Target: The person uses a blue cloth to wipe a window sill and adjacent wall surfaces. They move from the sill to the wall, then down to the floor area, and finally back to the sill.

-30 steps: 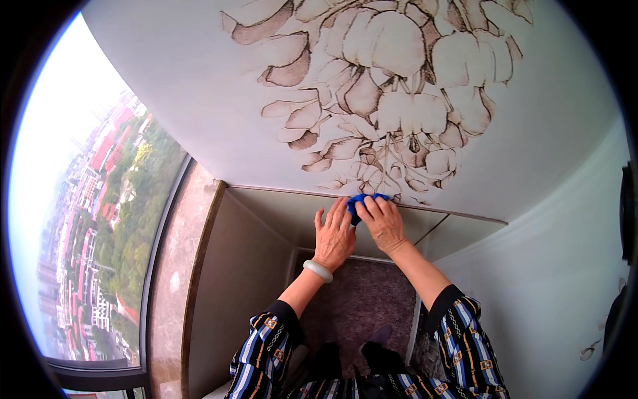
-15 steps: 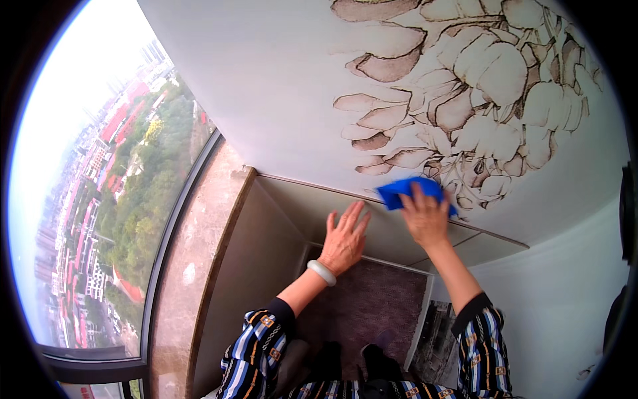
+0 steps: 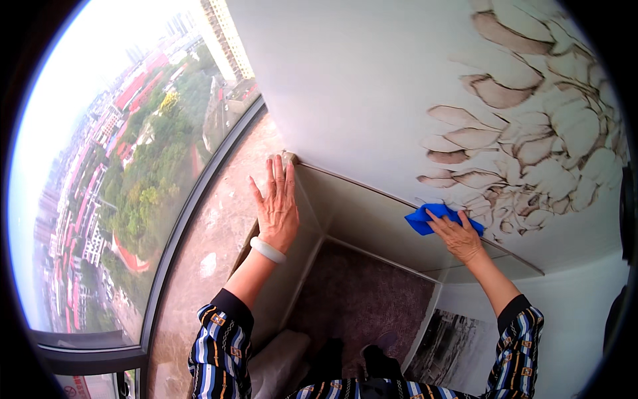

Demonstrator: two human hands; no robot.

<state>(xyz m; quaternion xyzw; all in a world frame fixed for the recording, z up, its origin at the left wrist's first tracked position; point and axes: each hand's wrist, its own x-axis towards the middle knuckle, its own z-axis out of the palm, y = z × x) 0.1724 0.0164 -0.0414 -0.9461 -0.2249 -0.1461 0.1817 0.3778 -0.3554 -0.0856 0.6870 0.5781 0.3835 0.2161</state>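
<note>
Your left hand (image 3: 278, 209) lies flat and spread against the pale side panel (image 3: 312, 219), fingers wide and gripping nothing, their tips just under the panel's top corner. A white bangle (image 3: 268, 250) circles that wrist, below the fingers. Your right hand (image 3: 456, 234) presses a blue cloth (image 3: 432, 217) onto the white wall (image 3: 372, 86), right above the thin ledge (image 3: 372, 191); the fingers lie stretched over the cloth, which bunches out beyond their tips to the left. Brown leaf-and-flower artwork (image 3: 531, 139) spreads above and to the right of those fingers. Below both hands sits a dark carpeted floor (image 3: 359, 299). Far left of your left fingers, a curved window (image 3: 126, 166) shows a city. A red-and-white sign (image 3: 74, 388) sits at the bottom left corner, too small to make out.
</note>
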